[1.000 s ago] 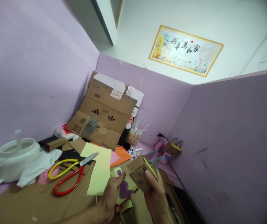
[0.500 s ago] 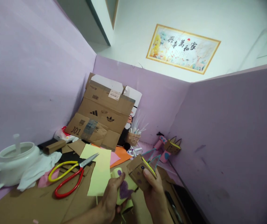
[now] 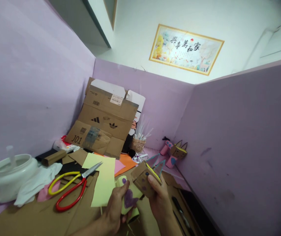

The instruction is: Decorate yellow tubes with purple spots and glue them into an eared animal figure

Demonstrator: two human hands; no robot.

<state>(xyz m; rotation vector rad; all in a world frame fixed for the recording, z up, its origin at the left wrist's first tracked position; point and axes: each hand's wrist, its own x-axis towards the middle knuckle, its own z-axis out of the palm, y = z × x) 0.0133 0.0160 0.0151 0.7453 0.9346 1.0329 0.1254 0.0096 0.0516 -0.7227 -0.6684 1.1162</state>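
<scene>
My left hand (image 3: 117,205) is wrapped round a yellow paper tube (image 3: 129,198) with purple painted patches, its thumb pressed on top. A second yellow roll shows under that hand. In my right hand (image 3: 158,201) is a small cardboard box (image 3: 142,179) with dots drawn on it, a yellow edge and thin blue pointed loops sticking up. The box is held close beside the tube; whether they touch I cannot tell. Left of my hands, scissors (image 3: 82,182) with one yellow and one red handle lie partly across a pale yellow paper sheet (image 3: 106,186).
A white pot (image 3: 11,180) stands at the left by crumpled white tissue (image 3: 38,180). Flattened cardboard (image 3: 106,114) leans at the back beside a small basket (image 3: 138,145) of sticks. Pink tubes and an eared box (image 3: 178,151) sit at the right corner. A dark knife-like tool (image 3: 182,213) lies right.
The whole view has shifted slightly, so things appear a little further left. Both hands keep their hold on the tube and the box, with hardly any other movement.
</scene>
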